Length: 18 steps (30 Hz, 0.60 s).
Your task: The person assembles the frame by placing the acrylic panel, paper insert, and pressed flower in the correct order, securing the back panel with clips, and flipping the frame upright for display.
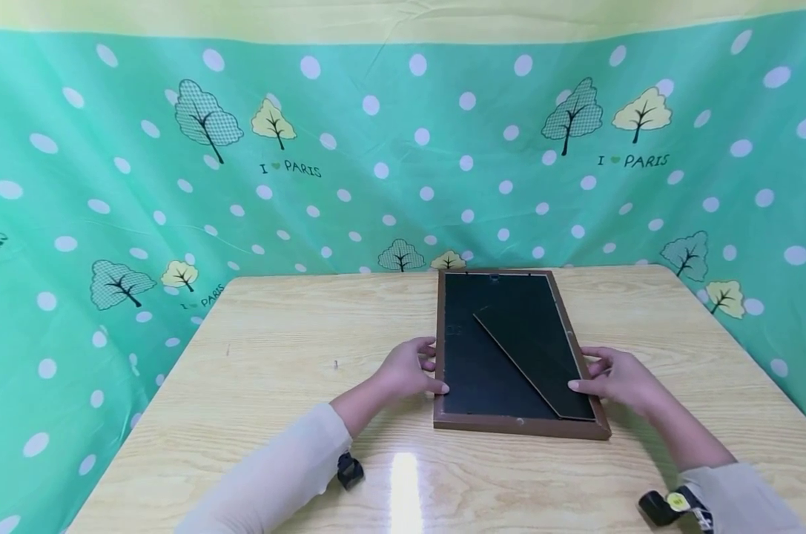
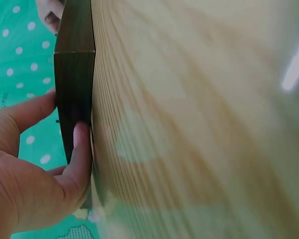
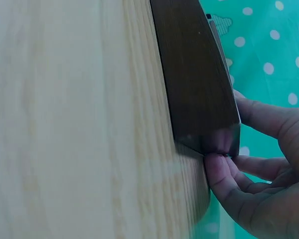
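A brown picture frame (image 1: pixel 476 382) lies back up on the table, its black backing showing. A black easel leg (image 1: pixel 543 348) lies slantwise across that backing. My left hand (image 1: pixel 405 368) grips the frame's left edge, thumb on top and fingers at the side. On the right edge, my right hand (image 1: pixel 619 378) holds on the same way, its thumb tip over the rim near the leg. In the left wrist view, thumb and fingers straddle the dark frame side (image 2: pixel 75 84). The right wrist view shows fingers at the frame's corner (image 3: pixel 222 142). The picture side is hidden underneath.
The light wood-grain table (image 1: pixel 296 348) reflects a bright strip of light near its front. Behind it hangs a green polka-dot cloth (image 1: pixel 349 178) with printed trees. Small black devices are strapped at both wrists.
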Tool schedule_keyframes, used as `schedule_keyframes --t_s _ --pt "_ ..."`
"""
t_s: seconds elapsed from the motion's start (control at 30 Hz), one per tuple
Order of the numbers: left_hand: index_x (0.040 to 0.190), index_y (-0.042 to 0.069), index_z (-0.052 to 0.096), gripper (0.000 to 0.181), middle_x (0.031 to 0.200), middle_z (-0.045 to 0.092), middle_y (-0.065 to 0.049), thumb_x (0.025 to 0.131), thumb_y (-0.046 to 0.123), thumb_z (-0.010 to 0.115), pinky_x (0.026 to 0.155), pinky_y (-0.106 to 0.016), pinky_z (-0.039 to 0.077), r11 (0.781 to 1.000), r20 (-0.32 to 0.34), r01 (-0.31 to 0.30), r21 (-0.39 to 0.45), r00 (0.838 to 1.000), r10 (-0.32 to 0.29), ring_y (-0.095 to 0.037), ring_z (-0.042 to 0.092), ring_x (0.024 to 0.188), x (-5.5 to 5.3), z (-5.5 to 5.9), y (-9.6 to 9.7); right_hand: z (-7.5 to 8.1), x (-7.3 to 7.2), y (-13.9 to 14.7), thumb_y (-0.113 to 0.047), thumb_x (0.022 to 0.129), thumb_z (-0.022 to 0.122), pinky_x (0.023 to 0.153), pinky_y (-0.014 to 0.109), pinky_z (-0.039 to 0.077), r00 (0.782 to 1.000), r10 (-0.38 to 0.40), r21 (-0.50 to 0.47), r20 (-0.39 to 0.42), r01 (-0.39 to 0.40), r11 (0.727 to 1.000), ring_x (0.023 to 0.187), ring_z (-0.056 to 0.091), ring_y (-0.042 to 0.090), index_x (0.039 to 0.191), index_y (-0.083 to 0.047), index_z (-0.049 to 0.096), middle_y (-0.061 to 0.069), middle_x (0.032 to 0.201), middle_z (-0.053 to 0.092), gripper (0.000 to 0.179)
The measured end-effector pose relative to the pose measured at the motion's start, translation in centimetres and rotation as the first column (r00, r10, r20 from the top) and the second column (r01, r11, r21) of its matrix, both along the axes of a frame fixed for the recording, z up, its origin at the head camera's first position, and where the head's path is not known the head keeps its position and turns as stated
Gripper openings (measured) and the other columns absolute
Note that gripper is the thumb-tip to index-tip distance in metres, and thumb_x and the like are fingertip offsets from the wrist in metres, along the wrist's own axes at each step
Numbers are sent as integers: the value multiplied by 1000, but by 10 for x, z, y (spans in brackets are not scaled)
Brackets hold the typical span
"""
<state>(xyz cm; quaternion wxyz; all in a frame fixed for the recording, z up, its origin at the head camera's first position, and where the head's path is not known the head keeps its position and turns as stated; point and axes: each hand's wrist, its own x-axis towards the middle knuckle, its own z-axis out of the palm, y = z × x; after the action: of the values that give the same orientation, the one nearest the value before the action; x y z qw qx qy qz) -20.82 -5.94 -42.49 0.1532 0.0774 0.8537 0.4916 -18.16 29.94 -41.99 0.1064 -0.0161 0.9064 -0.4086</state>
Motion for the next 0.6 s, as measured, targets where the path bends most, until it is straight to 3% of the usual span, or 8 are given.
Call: schedule_keyframes --t_s 0.17,0.27,0.43,0.5,0.6 --pt "146 4 42 91 129 56 -8 67 4 89 72 -29 55 1000 40 16 18 999 -17 -18 58 95 -4 -2 -9 -2 1 -3 -24 80 83 66 31 52 1000 15 -24 -6 -15 1000 87 58 25 142 13 36 21 105 61 86" --pt "145 3 43 86 128 55 -11 71 0 86 73 -30 57 995 90 3 98 996 -11 -19 61 94 -5 -2 -14 -3 2 -2 -21 81 81 69 29 52 999 34 -65 -7 -34 997 94 59 28 143 12 36 28 116 57 84" --pt "143 -6 39 69 124 48 -22 81 -13 68 72 -39 59 946 217 -56 319 976 -15 -27 67 85 -5 -3 -21 -5 2 -3 -15 80 81 70 26 53 998 61 -131 -16 -63 989 98 58 29 142 13 38 32 124 52 81" --pt "142 -8 37 67 123 47 -24 81 -16 65 71 -41 59 935 228 -63 349 973 -19 -28 68 82 -5 -4 -25 -6 1 -6 -15 79 82 69 26 53 998 65 -144 -19 -67 987 96 57 27 141 13 39 31 125 52 80" --pt "141 -8 37 68 124 47 -24 80 -17 66 70 -41 59 936 219 -65 346 976 -13 -29 68 79 -5 -5 -31 -6 -1 -12 -16 79 82 69 26 52 998 66 -155 -22 -69 986 94 56 26 141 12 40 30 125 53 80"
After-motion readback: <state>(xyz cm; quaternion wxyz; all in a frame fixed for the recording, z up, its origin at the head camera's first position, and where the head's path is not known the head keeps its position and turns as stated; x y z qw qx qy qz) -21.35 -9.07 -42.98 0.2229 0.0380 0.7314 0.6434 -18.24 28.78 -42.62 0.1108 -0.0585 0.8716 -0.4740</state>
